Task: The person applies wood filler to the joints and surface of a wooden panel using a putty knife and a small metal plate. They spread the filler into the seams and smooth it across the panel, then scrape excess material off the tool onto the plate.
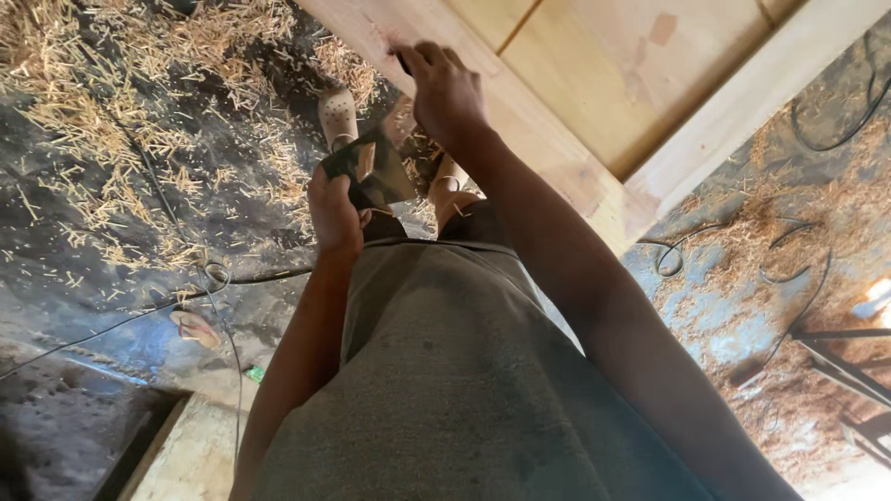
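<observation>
While the right hand (445,88) presses down on the pale wooden frame (520,111), whatever small dark thing sits under its curled fingers is almost wholly hidden, so I cannot tell what that grip has hold of. Only a dark sliver shows at the knuckles, far up near the frame's left edge. That frame is light, bare timber, a broad rail running from the far left toward the near right, with a flat panel (603,65) set inside it and a second rail (761,93) crossing at the right; its top is cut off by the picture's edge. Nearer and to the left, the left hand (334,213) is closed on a dark folded sheet (376,172), creased and stiff-looking, held just below the frame. Beyond it a pale shoe (337,116) stands on the dark floor (83,269), which is strewn with wood shavings (102,102). Black cables (186,301) trail across the floor on both sides. The person's grey shirt (455,390) fills the near middle and blocks the ground beneath.
</observation>
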